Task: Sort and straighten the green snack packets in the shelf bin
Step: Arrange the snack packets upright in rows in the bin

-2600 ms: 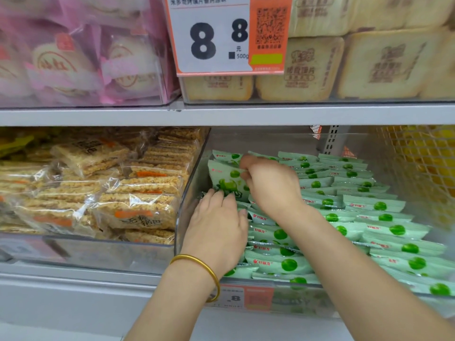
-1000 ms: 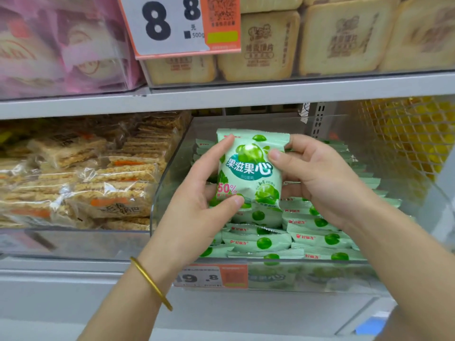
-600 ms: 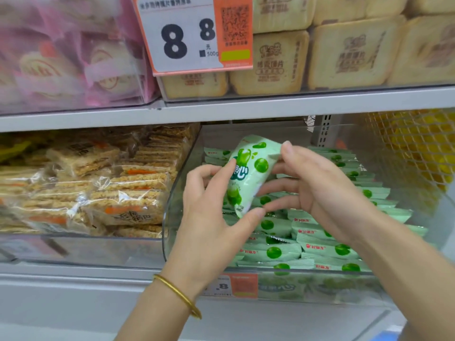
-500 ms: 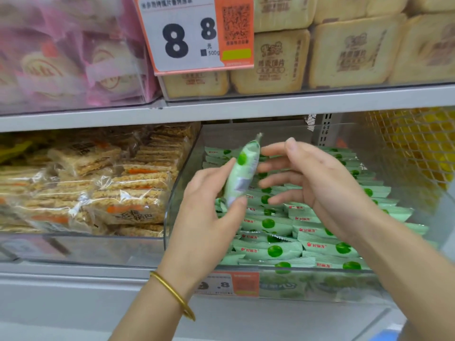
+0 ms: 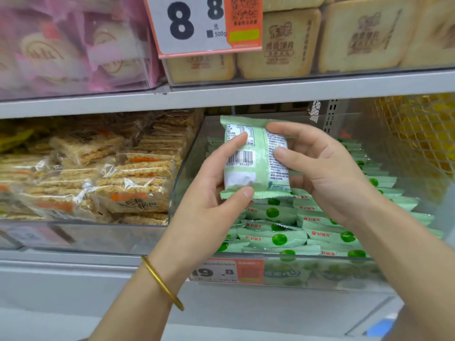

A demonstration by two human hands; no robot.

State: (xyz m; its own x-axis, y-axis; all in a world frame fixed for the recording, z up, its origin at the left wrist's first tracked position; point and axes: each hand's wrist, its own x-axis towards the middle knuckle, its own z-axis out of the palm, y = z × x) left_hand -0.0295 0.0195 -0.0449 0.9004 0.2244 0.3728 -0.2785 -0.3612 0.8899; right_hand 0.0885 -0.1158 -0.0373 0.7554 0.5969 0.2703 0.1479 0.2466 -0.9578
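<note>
Both hands hold one green snack packet upright above the clear shelf bin, its back with barcode and small print turned toward me. My left hand grips its left edge and bottom corner, thumb on the lower seam. My right hand grips its right side, fingertips pressed on the back. Below them, rows of green packets lie stacked on edge in the bin, their green-dot tops showing. The rows behind the hands are hidden.
A bin of rice-cracker packs stands to the left. A yellow-mesh bin stands to the right. The upper shelf hangs close above, with a price card. A price label sits on the bin's front.
The packet was lifted out of the bin, shown front-on, then turned edge-on and round so that its back now faces me. Both hands stayed on it.
</note>
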